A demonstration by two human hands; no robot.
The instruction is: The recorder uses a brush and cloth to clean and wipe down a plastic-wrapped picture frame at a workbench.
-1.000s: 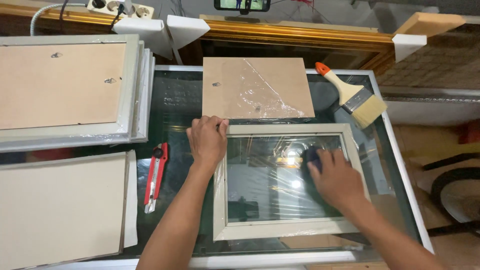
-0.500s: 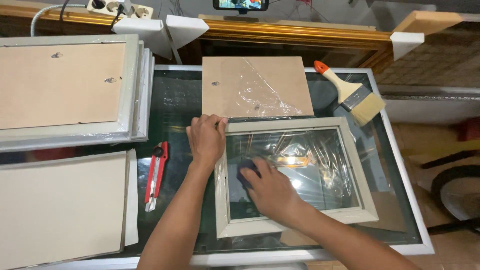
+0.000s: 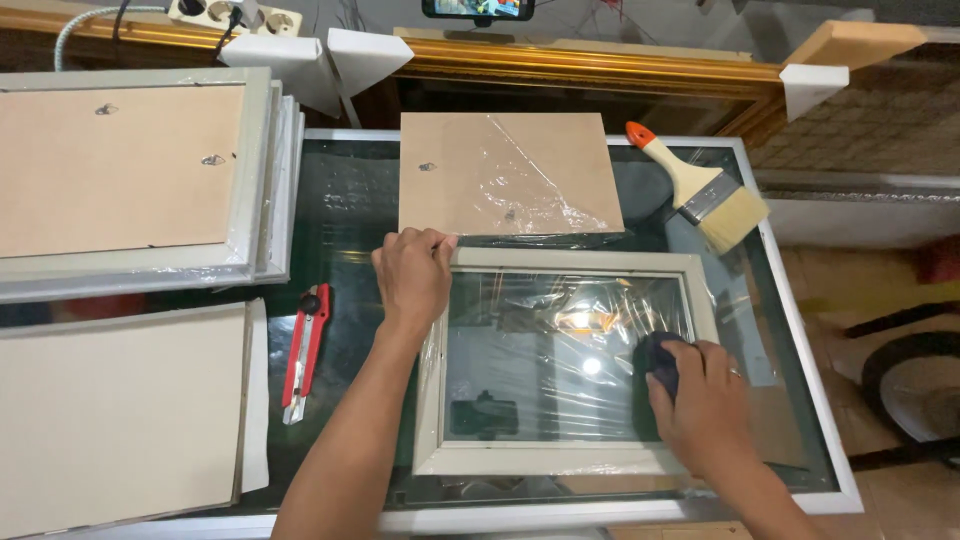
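The pale picture frame point(image 3: 570, 365) lies flat on the glass counter point(image 3: 345, 215), its glossy pane throwing back a bright lamp glare, loose clear film clinging around its edges. The left hand point(image 3: 413, 277) presses down on its far left corner, fingers curled over the edge. The right hand point(image 3: 705, 400) grips a dark cloth point(image 3: 658, 362) against the glass, near right. Just beyond lies a brown backing board point(image 3: 505, 175); a paintbrush point(image 3: 700, 190) far right, a red utility knife point(image 3: 303, 350) left.
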